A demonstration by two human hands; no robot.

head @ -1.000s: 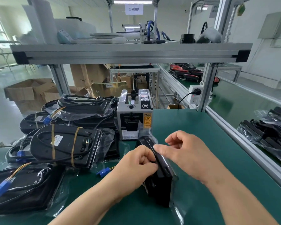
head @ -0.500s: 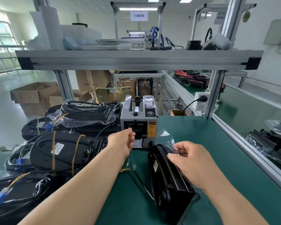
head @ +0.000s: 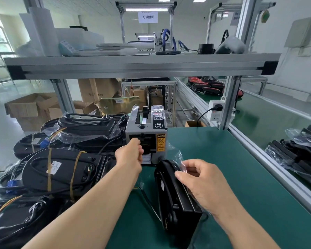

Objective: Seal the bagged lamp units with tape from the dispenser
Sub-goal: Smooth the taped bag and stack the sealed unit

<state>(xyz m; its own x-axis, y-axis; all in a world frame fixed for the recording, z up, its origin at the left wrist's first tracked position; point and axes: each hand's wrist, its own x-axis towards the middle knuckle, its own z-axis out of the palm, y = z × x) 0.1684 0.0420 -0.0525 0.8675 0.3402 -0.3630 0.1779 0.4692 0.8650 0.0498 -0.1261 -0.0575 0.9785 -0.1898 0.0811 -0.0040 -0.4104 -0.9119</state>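
A black lamp unit [head: 174,193] in a clear plastic bag stands on edge on the green mat [head: 240,168]. My right hand [head: 203,184] grips its top and pinches the folded bag flap [head: 178,159]. A grey tape dispenser [head: 147,133] stands just behind it. My left hand [head: 131,153] is at the dispenser's front slot with fingers curled in a pinch; the tape itself is too small to make out.
A pile of bagged black lamp units [head: 61,169] with blue connectors fills the left of the bench. An aluminium shelf beam [head: 142,65] crosses overhead. More bagged units [head: 298,155] lie on the conveyor at right, past the rail [head: 269,159]. Cardboard boxes [head: 30,108] sit behind.
My left hand left the lamp unit and reached forward to the dispenser's slot. The right hand stayed on the unit, holding the bag flap. The view tilted up slightly.
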